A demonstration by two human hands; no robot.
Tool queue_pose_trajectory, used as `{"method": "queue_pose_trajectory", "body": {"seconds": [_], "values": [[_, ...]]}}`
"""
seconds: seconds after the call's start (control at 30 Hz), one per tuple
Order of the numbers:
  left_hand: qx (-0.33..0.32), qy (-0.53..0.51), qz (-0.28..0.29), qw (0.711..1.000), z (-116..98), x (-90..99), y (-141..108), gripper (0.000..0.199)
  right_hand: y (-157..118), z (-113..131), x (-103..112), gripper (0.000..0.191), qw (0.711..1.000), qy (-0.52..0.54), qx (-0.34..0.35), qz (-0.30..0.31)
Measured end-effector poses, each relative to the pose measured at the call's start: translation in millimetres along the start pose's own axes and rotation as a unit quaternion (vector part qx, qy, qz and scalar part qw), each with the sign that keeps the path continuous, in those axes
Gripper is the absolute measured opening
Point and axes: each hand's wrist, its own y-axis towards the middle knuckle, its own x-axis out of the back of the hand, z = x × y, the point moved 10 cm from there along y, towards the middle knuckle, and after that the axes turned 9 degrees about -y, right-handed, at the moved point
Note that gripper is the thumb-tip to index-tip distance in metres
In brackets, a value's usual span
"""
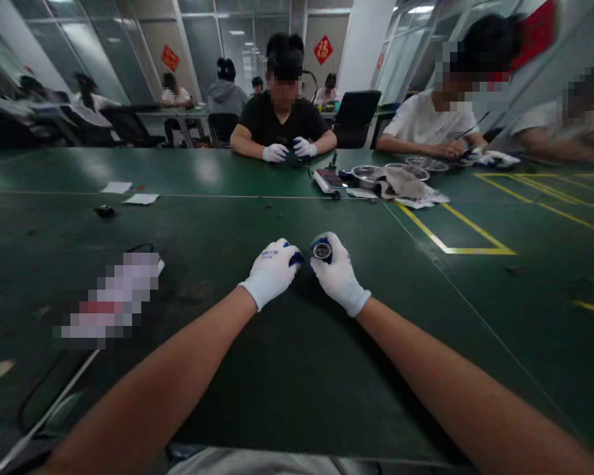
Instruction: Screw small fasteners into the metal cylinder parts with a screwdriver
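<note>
Both my hands wear white gloves with blue on the fingers and are over the middle of the green table (277,369). My right hand (337,274) is wrapped round a small round metal part (321,251), whose ring-shaped end faces up. Just left of it, a small gap away, my left hand (273,270) has its fingers curled together. Whatever those fingers may hold is hidden.
A blurred-out pale object (116,297) with a cable lies at the left. Metal bowls (369,175), a cloth (403,183) and a boxy device (329,180) sit further back. Paper slips (141,198) lie back left. A person (283,109) sits opposite; others sit at the right.
</note>
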Motion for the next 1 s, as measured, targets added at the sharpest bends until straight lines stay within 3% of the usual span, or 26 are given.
{"method": "queue_pose_trajectory", "body": {"seconds": [0.27,0.4,0.5,0.63,1.0], "values": [[-0.023,-0.166,-0.089,0.982,-1,29.2,-13,0.013,-1,9,-3,0.02,0.999,-0.008,0.016,0.034],[-0.041,-0.309,-0.135,0.941,-4,44.6,-17,0.014,0,11,-4,0.021,0.999,-0.008,0.023,0.046],[-0.058,-0.396,-0.126,0.908,-8,47.0,-18,0.018,0,14,-5,0.021,0.998,-0.005,0.033,0.054],[-0.069,-0.441,-0.105,0.889,-13,44.7,-20,0.019,0,17,-6,0.017,0.997,-0.006,0.042,0.064],[-0.082,-0.34,-0.109,0.93,-25,46.2,-26,0.008,-4,28,-12,0.012,0.992,-0.019,0.092,0.087]]}}
